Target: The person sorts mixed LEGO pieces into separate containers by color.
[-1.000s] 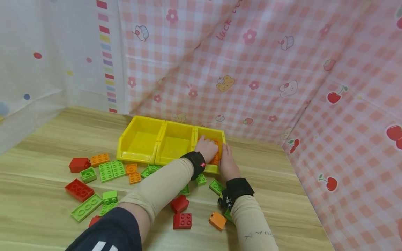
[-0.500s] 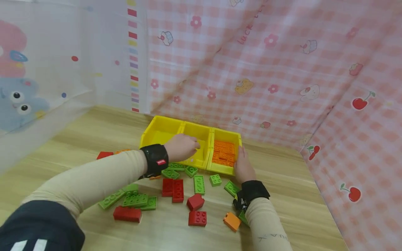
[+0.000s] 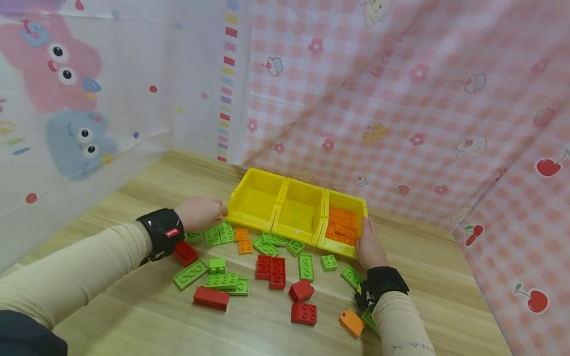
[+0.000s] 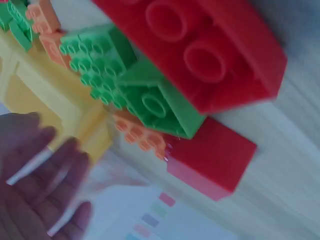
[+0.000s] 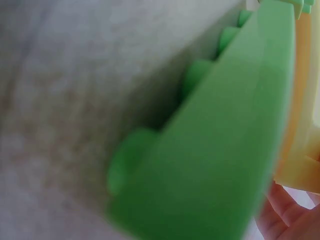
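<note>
Clearly, from the head view, the right hand (image 3: 372, 247) lies straight-fingered against the yellow bins (image 3: 291, 234), the left hand (image 3: 200, 213) beside them. Left wrist: loose fingers, nothing held; red brick (image 4: 215, 157) on the table (image 4: 287, 192), likely light and stiff, best pinched by its sides. Right wrist: green brick (image 5: 215, 140), probably slippery

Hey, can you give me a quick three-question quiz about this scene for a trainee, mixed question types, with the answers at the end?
1. Multiple choice. The left hand is holding:
a) a red brick
b) a green brick
c) no brick

2. True or false? The right hand touches the rightmost yellow bin.

3. Fill in the blank. The bricks inside that bin are ____ in colour.

Key: 1: c. 2: true. 3: orange.
</note>
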Motion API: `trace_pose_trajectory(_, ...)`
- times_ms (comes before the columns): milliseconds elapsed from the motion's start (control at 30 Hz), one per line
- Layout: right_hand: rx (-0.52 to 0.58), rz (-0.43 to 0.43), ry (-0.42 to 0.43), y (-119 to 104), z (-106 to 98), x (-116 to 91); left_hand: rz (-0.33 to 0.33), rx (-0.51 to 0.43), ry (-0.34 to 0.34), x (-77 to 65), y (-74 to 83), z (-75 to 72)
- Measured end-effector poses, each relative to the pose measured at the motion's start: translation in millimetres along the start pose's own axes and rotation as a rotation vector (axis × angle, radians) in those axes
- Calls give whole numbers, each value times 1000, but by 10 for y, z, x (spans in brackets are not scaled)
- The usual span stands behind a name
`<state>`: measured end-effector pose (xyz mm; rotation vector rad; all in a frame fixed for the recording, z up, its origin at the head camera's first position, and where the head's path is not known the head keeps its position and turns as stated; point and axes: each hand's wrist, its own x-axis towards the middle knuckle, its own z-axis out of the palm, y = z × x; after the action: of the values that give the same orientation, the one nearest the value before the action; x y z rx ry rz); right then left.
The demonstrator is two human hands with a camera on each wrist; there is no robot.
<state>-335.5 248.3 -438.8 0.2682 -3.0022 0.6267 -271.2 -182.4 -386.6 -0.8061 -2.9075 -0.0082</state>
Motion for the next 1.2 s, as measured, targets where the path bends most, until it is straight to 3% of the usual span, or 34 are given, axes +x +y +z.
trace_pose_trajectory(133, -2, 4, 11, 13, 8, -6, -132, 46, -124, -16, -74, 7)
trace_pose_trajectory(300, -1, 2, 31, 34, 43, -9, -203, 47, -176, -40, -200, 116)
trace_pose_trajectory(600, 5, 14, 42, 50, 58, 18, -194, 50, -163, 41, -334, 323)
trace_pose_trajectory(767, -5, 25, 33, 32, 24, 27, -170, 18, -89, 79, -281, 134)
trace_pose_trajectory(867, -5, 23, 45, 32, -5, 36, -135, 11, -31, 132, -160, -70)
trace_pose_trajectory(967, -21, 5, 67, 47, -10, 36, -66, -2, 20, 250, 67, -226)
trace_pose_trajectory(1200, -58, -34, 90, 65, 44, 16, 122, 24, 24, 809, 946, -344)
